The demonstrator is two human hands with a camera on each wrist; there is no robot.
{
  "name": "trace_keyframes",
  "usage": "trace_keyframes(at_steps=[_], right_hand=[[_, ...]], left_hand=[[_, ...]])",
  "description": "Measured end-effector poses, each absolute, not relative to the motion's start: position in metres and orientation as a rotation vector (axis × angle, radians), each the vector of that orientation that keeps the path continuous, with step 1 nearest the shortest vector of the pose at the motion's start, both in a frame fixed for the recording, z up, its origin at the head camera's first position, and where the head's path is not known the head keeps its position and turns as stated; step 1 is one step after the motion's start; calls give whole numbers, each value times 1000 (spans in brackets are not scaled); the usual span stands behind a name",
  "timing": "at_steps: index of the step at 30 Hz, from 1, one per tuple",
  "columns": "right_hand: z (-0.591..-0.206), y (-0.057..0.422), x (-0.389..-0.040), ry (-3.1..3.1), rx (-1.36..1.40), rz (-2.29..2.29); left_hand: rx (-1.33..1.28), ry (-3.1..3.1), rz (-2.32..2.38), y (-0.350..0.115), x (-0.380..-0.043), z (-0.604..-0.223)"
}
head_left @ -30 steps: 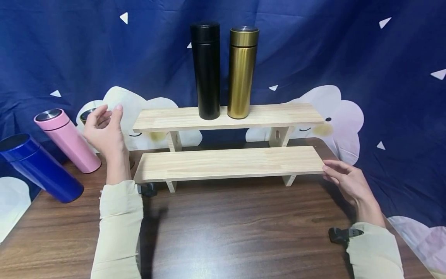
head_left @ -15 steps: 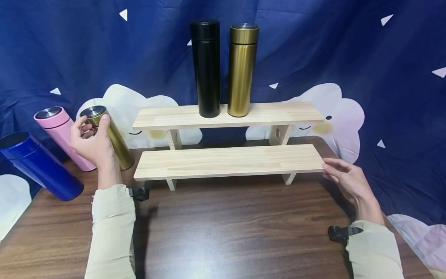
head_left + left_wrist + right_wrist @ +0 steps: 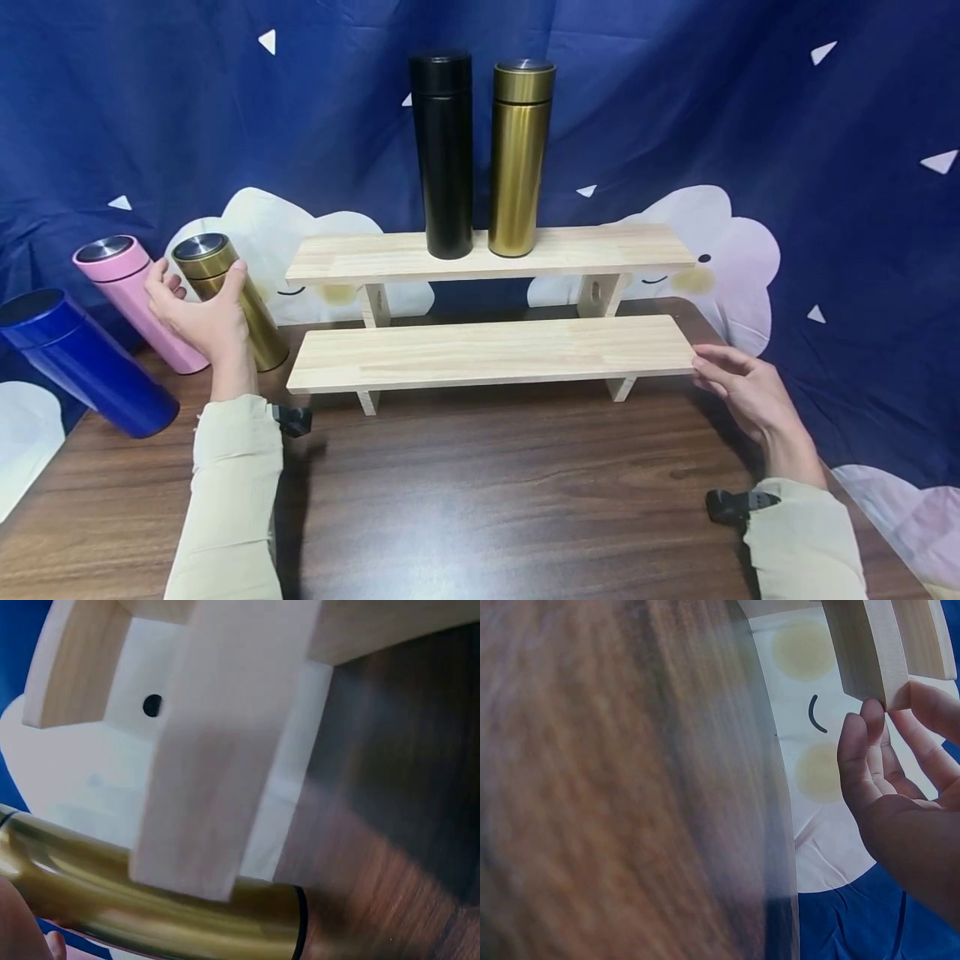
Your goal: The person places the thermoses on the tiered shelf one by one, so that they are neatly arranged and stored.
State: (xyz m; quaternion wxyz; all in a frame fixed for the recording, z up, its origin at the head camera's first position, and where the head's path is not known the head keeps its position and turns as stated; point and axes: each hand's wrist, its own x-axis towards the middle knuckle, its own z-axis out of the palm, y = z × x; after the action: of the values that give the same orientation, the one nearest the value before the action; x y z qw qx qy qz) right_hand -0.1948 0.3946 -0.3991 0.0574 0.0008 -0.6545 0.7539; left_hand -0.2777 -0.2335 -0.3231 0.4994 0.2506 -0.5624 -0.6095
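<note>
My left hand (image 3: 204,323) is at a gold thermos bottle (image 3: 262,327) on the left of the table, thumb at its right side and fingers at its left, spread and loosely bent. Whether they touch it I cannot tell. In the left wrist view this bottle (image 3: 187,919) lies across the bottom, part of the hand (image 3: 16,930) beside it. My right hand (image 3: 757,396) pinches the right end of the lower board of a two-tier wooden stand (image 3: 487,354). A black thermos bottle (image 3: 444,167) and another gold one (image 3: 520,167) stand upright on the upper board.
Left of my left hand stand a pink thermos bottle (image 3: 138,292) and a blue one (image 3: 90,367). The brown wooden table (image 3: 480,492) spreads in front of the stand. Behind everything hangs a dark blue curtain (image 3: 660,108) with cloud and triangle prints.
My left hand has moved left and slightly down, from in front of the left gold bottle to around its upper part, uncovering its lid. My right hand has stayed at the board's end.
</note>
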Motion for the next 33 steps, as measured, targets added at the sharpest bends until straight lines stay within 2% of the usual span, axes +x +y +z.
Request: trace_keyframes(at_steps=[16, 33], right_hand=[[-400, 396, -192, -2002, -11, 2283], [-399, 394, -193, -2008, -29, 2275]], left_hand=[[562, -1527, -1465, -248, -297, -332], [504, -1588, -1365, -256, -298, -340]])
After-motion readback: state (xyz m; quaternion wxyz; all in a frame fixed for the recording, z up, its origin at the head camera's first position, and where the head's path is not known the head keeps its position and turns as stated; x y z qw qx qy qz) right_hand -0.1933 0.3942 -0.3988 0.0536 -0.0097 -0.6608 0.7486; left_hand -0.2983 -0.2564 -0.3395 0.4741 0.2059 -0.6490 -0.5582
